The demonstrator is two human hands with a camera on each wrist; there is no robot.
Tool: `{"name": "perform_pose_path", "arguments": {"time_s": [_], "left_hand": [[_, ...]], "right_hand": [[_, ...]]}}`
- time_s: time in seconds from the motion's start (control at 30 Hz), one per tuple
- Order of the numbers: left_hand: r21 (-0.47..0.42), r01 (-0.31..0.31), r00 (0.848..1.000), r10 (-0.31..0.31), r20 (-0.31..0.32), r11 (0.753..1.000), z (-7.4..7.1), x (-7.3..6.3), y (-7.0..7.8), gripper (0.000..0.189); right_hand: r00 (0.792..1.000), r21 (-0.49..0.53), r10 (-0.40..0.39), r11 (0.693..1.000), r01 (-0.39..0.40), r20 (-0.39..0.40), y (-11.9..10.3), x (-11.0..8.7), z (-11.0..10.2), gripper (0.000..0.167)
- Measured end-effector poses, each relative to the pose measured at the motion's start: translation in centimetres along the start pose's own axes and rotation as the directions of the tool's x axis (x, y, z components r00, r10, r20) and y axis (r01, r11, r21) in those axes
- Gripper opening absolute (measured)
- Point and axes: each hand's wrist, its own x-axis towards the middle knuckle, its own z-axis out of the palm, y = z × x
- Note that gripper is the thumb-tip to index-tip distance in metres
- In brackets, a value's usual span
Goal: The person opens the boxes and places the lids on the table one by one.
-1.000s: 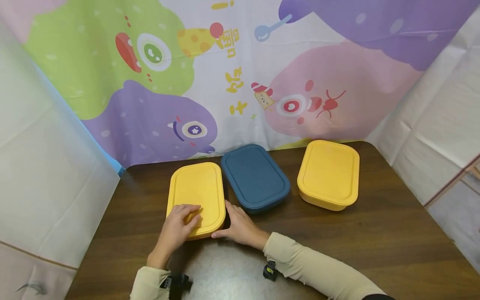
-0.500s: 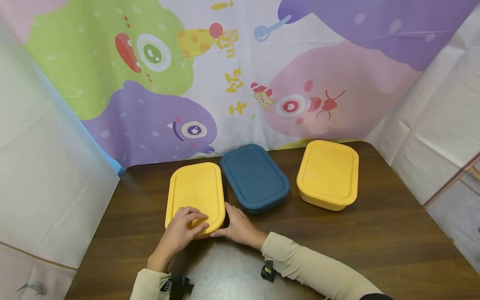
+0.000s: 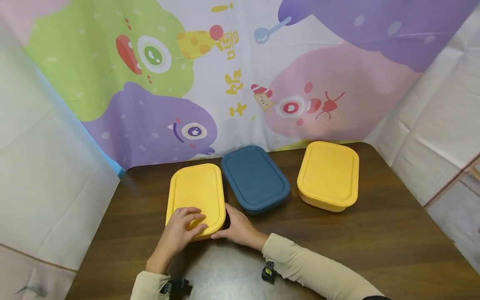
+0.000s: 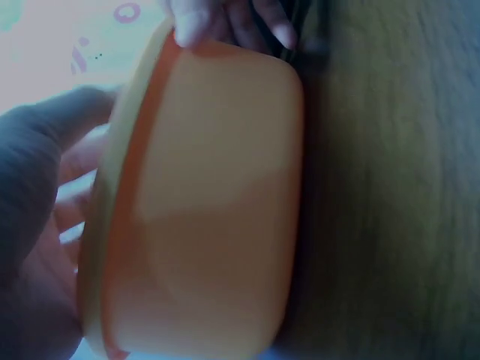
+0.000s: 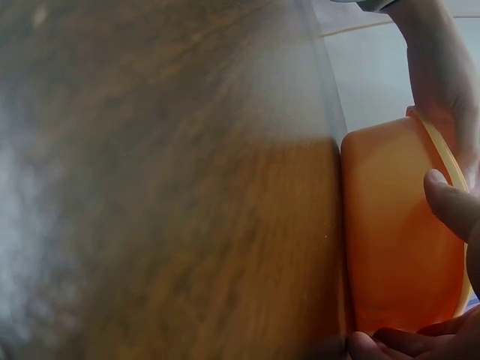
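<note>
A yellow lidded food container (image 3: 198, 187) sits at the left of the table, its lid on. My left hand (image 3: 180, 229) rests over the lid's near left part, fingers loosely bent and thumb toward the near edge. In the left wrist view, gaps show between this hand and the lid, above the container's orange-looking side wall (image 4: 217, 202). Around the near right corner, my right hand (image 3: 241, 229) holds the container, thumb on the near side and fingers along the right side. The right wrist view shows its thumb (image 5: 446, 199) against the wall near the rim.
A dark blue lidded container (image 3: 255, 177) stands just right of the held one, slightly askew. Farther right is a second yellow lidded container (image 3: 329, 173). The brown wooden table (image 3: 382, 241) ends at a cartoon-printed cloth (image 3: 240, 125) behind.
My left hand's fingers have shifted slightly toward me and to the right on the lid. The right hand and all the containers stay where they were.
</note>
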Motion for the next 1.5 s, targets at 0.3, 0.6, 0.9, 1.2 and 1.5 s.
{"name": "perform_pose_path", "arguments": {"time_s": [0.3,0.6,0.9,1.2,1.5], "left_hand": [[-0.008,-0.01,1.0,0.01,0.028,1.0,-0.2,-0.3,0.3,0.032],[-0.025,-0.126,0.989,0.127,0.073,0.992,-0.2,-0.3,0.8,0.026],[0.113,-0.205,0.975,0.192,0.115,0.972,-0.7,-0.1,2.1,0.024],[0.181,-0.215,0.972,0.193,0.131,0.96,-0.8,-0.3,3.1,0.023],[0.193,-0.235,0.97,0.218,0.105,0.953,-0.8,-0.5,3.1,0.023]], "right_hand": [[0.999,-0.006,-0.035,0.999,0.035,-0.012,0.1,0.1,0.1,0.095],[0.999,-0.017,-0.039,0.999,0.038,-0.022,0.2,0.3,0.0,0.093],[1.0,-0.011,-0.024,1.0,0.024,-0.013,0.2,0.2,0.1,0.095],[1.0,-0.012,-0.007,1.0,0.007,-0.01,0.1,0.1,0.1,0.097],[1.0,-0.037,-0.006,0.999,0.005,-0.021,0.0,0.1,0.1,0.099]]}}
